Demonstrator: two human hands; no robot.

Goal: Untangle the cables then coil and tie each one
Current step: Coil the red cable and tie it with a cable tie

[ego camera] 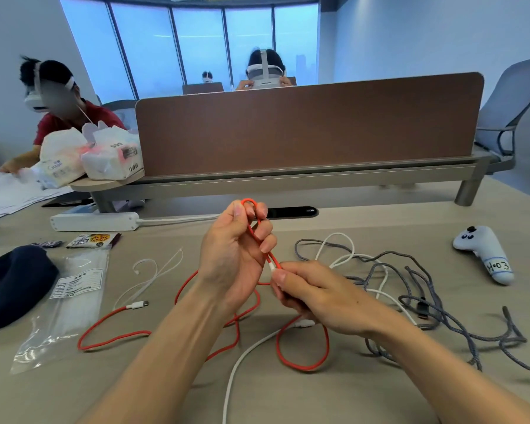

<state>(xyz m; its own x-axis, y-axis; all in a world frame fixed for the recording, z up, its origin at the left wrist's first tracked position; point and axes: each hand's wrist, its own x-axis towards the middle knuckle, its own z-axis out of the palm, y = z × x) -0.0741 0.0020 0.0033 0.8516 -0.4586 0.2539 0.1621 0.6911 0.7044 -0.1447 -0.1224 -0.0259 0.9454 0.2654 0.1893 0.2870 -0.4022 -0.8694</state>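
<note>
Desk (pixel 380 218), left hand (pixel 236 255) raised, gripping red cable (pixel 306 368)

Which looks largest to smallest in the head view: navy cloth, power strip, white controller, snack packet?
1. navy cloth, partly cut off at the edge.
2. power strip and white controller look alike: strip longer, controller thicker; unranked.
3. snack packet.

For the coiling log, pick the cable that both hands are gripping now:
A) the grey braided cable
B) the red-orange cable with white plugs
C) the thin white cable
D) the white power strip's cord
B: the left hand holds up a folded loop of the red-orange cable with white plugs, and the right hand pinches one end of it.
</note>
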